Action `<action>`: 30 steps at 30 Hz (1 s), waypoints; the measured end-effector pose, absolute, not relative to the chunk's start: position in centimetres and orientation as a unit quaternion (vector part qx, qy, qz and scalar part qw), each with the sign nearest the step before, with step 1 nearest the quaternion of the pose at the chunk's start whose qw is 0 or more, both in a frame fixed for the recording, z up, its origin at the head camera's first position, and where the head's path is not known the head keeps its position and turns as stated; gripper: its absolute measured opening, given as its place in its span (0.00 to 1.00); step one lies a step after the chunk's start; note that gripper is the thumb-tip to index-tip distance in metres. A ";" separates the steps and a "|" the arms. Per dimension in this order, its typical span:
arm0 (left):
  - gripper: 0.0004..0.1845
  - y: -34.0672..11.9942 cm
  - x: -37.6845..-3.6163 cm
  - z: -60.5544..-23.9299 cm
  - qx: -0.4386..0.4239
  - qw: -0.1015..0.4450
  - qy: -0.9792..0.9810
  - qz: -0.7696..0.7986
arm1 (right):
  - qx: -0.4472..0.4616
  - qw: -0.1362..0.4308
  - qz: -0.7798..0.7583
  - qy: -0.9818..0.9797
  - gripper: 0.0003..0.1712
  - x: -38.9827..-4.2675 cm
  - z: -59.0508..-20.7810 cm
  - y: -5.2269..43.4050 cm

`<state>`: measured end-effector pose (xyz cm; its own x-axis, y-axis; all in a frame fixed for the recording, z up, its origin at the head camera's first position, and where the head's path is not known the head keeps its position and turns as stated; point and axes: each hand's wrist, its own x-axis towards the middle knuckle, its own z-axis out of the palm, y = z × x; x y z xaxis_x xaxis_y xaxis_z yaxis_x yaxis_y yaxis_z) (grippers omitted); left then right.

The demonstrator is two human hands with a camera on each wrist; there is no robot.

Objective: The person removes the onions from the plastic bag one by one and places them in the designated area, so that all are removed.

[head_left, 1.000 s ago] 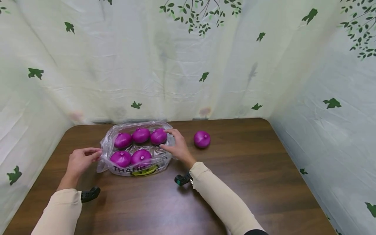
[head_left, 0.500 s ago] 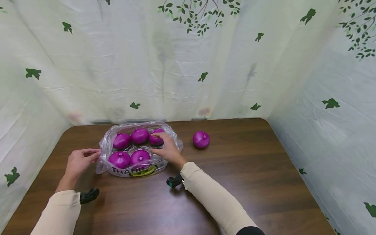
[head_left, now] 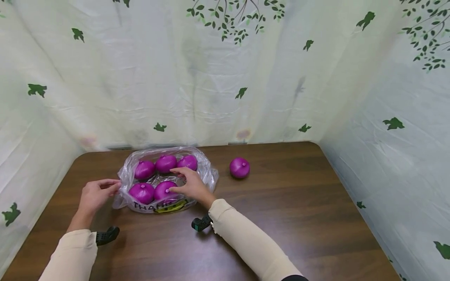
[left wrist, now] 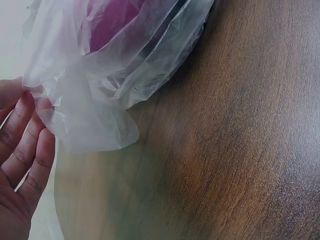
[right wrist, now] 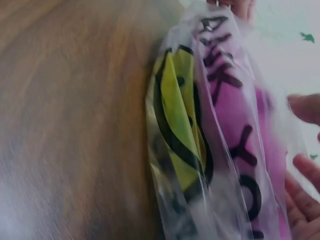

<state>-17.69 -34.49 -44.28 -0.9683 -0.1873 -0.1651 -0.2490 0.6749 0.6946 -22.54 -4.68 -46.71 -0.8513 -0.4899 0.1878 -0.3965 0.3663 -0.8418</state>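
A clear plastic bag with black lettering and a yellow print lies open on the brown table. Several purple onions lie inside it, among them a front one and a back one. My left hand pinches the bag's left edge, seen close as crumpled film against my fingers. With fingers spread, my right hand lies inside the bag mouth, thumb touching the front right onion. In the right wrist view the printed bag wall covers a purple onion.
One loose purple onion sits on the table right of the bag. Curtains printed with leaves close in the table at the back and both sides. A black wrist mount hangs under my right sleeve.
My right hand slid from the back right onion leftward and nearer, to the front right onion. The bag's right rim sagged outward. The left hand kept its hold.
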 end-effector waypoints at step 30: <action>0.29 -34.5 -17.4 -44.2 -0.130 0.046 0.907 0.397 | -0.241 0.053 -0.371 0.895 0.40 -20.7 -48.2 -7.9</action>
